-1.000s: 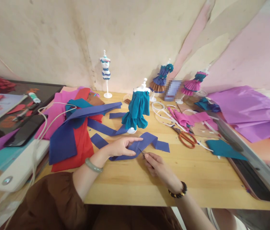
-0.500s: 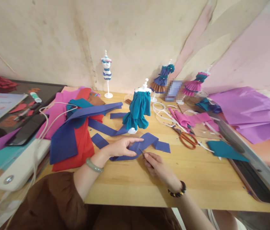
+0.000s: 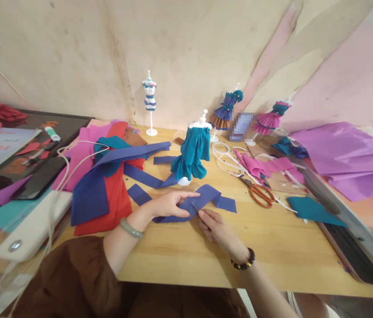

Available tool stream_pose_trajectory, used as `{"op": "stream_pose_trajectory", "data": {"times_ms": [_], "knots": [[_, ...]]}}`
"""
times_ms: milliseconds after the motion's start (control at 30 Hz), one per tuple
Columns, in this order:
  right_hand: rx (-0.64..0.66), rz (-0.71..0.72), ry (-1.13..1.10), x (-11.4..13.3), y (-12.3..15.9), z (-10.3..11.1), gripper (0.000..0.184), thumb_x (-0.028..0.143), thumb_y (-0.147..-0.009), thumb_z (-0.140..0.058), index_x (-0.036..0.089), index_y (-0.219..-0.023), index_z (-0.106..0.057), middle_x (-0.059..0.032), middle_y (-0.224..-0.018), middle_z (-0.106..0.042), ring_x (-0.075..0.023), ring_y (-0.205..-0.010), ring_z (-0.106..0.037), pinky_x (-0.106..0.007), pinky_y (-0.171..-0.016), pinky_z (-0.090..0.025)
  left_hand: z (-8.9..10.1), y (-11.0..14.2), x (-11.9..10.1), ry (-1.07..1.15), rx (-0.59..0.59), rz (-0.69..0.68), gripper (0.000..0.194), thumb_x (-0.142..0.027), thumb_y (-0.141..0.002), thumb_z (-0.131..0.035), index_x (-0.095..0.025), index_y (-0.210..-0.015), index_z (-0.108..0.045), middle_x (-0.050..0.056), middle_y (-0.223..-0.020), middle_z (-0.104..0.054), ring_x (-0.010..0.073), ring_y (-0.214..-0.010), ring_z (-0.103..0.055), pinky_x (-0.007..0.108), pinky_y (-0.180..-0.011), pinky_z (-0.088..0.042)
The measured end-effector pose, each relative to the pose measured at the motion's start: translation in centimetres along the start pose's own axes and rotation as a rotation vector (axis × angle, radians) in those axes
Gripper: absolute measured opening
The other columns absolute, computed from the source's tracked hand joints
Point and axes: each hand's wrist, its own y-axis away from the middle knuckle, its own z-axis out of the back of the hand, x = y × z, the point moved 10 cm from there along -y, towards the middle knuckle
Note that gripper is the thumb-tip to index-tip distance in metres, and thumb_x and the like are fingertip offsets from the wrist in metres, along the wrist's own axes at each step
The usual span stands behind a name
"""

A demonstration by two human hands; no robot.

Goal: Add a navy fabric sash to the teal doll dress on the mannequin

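Note:
My left hand (image 3: 175, 204) holds a blue fabric strip (image 3: 203, 197), its index finger stretched along the top and its thumb lower down. The strip curls in a loop, and its free end lies to the right on the table. In my right hand (image 3: 213, 225) is a slim, dark, pointed tool (image 3: 194, 206), pinched between thumb and fingers, its tip at the strip. Most of that tool is hidden in the hand, so I cannot tell its kind. Just beyond the hands stands a small white dress form (image 3: 203, 120) wearing a ruffled teal dress (image 3: 193, 152).
Orange-handled scissors (image 3: 261, 195) lie at the right, near a teal cloth piece (image 3: 315, 211). Blue, red and pink fabrics (image 3: 115, 201) are heaped at the left beside a white power strip (image 3: 29, 227) with cables. More small dress forms (image 3: 149, 95) stand along the wall.
The view has shifted slightly. Both hands keep nearly the same place on the blue strip, with the tool's tip still against it.

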Motion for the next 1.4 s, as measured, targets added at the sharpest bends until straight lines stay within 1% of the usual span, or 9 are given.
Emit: {"op": "stream_pose_trajectory", "data": {"times_ms": [233, 400, 467, 567, 667, 967, 1167, 1267, 1400], "knots": [[0.019, 0.004, -0.022, -0.2, -0.1, -0.2, 0.051, 0.068, -0.070, -0.061, 0.022, -0.071, -0.040, 0.0117, -0.050, -0.029, -0.0031, -0.038, -0.022, -0.020, -0.036, -0.014, -0.2, 0.0, 0.1, -0.006, 0.020, 0.012, 0.073, -0.026, -0.073, -0.071, -0.021, -0.141, -0.045, -0.002, -0.081, -0.057, 0.0111, -0.072, -0.048, 0.022, -0.066, -0.040], [0.008, -0.006, -0.018, -0.5, -0.2, 0.0, 0.051, 0.068, -0.069, -0.061, 0.022, -0.071, -0.041, 0.0122, -0.050, -0.029, -0.0025, -0.038, -0.021, -0.020, -0.036, -0.013, -0.2, -0.1, 0.1, 0.010, 0.026, 0.005, 0.073, -0.027, -0.074, -0.071, -0.021, -0.141, -0.044, -0.001, -0.083, -0.057, 0.0120, -0.073, -0.048, 0.023, -0.067, -0.040], [0.005, -0.011, -0.014, -0.5, -0.1, 0.0, 0.050, 0.067, -0.070, -0.061, 0.022, -0.071, -0.040, 0.0121, -0.051, -0.029, -0.0022, -0.038, -0.022, -0.019, -0.036, -0.013, -0.1, 0.0, 0.0, -0.015, 0.021, 0.002, 0.072, -0.027, -0.073, -0.071, -0.023, -0.140, -0.046, -0.003, -0.077, -0.052, 0.0107, -0.068, -0.043, 0.023, -0.063, -0.037], [0.004, -0.001, 0.006, -0.3, -0.2, -0.1, 0.049, 0.066, -0.071, -0.060, 0.022, -0.069, -0.039, 0.0119, -0.051, -0.030, -0.0022, -0.038, -0.023, -0.019, -0.036, -0.015, -0.2, 0.0, -0.2, -0.053, 0.036, 0.008, 0.071, -0.026, -0.074, -0.070, -0.023, -0.140, -0.046, -0.006, -0.068, -0.037, 0.0087, -0.061, -0.031, 0.021, -0.056, -0.027], [0.007, 0.011, 0.014, -0.1, -0.4, -0.3, 0.050, 0.067, -0.071, -0.060, 0.022, -0.068, -0.038, 0.0120, -0.049, -0.031, -0.0023, -0.037, -0.024, -0.019, -0.035, -0.016, -0.4, 0.1, -0.4, -0.045, 0.052, 0.001, 0.070, -0.025, -0.075, -0.068, -0.024, -0.141, -0.044, -0.007, -0.068, -0.029, 0.0087, -0.062, -0.028, 0.021, -0.055, -0.024], [-0.006, -0.004, -0.010, -0.2, -0.7, -0.4, 0.051, 0.068, -0.067, -0.062, 0.022, -0.070, -0.038, 0.0127, -0.048, -0.030, -0.0022, -0.037, -0.022, -0.018, -0.036, -0.014, -0.7, 0.2, -0.2, -0.016, 0.081, 0.037, 0.073, -0.025, -0.074, -0.069, -0.021, -0.142, -0.042, -0.007, -0.067, -0.028, 0.0082, -0.060, -0.028, 0.021, -0.053, -0.022], [-0.014, -0.011, 0.006, -0.2, -0.9, -0.5, 0.053, 0.070, -0.065, -0.061, 0.023, -0.070, -0.038, 0.0124, -0.046, -0.032, -0.0027, -0.036, -0.023, -0.019, -0.035, -0.016, -1.0, 0.2, -0.6, 0.041, 0.099, 0.027, 0.075, -0.021, -0.072, -0.069, -0.019, -0.142, -0.042, -0.006, -0.071, -0.041, 0.0083, -0.063, -0.034, 0.022, -0.060, -0.031], [-0.015, -0.014, 0.025, -0.3, -1.2, -0.5, 0.055, 0.072, -0.063, -0.061, 0.023, -0.069, -0.038, 0.0122, -0.046, -0.032, -0.0031, -0.037, -0.023, -0.019, -0.035, -0.016, -0.9, 0.2, -0.6, 0.014, 0.097, 0.028, 0.075, -0.022, -0.071, -0.070, -0.018, -0.142, -0.043, -0.006, -0.069, -0.038, 0.0082, -0.062, -0.033, 0.021, -0.056, -0.029], [-0.006, 0.006, 0.080, -0.2, -1.3, -0.6, 0.054, 0.074, -0.066, -0.058, 0.023, -0.070, -0.039, 0.0117, -0.047, -0.031, -0.0040, -0.037, -0.023, -0.020, -0.036, -0.016, -0.8, 0.2, -0.5, -0.013, 0.093, 0.019, 0.077, -0.023, -0.072, -0.071, -0.020, -0.142, -0.042, -0.007, -0.068, -0.037, 0.0076, -0.060, -0.032, 0.020, -0.054, -0.027]]}}
